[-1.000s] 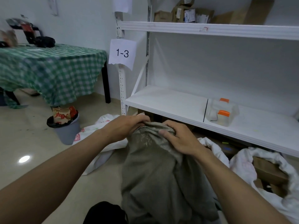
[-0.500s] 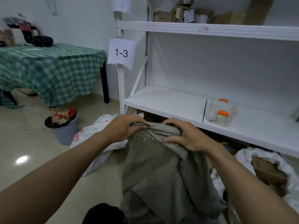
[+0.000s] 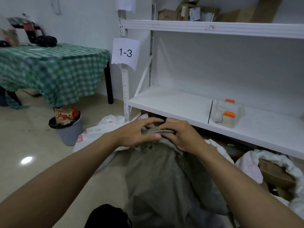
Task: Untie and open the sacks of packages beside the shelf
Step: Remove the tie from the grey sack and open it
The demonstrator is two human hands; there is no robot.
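Sack (image 3: 164, 181) neck in front of shelf (image 3: 172, 102).
Side by side, left hand (image 3: 139, 133) and right hand (image 3: 182, 137) clench the bunched neck; sack runs downward from both grips.

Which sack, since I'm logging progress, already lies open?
The far-right white sack: its mouth gapes, showing a cardboard box; the grey sack is bunched closed; the printed sack's mouth is hidden.

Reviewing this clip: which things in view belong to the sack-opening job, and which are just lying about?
Job: grey sack, neck gripped by left hand and right hand; white sack at right, carton inside; white printed sack on the floor; shelf.
Lying about: clear tub with orange lids; bin; table under green checked cloth; 1-3 label; cardboard boxes on the top board.
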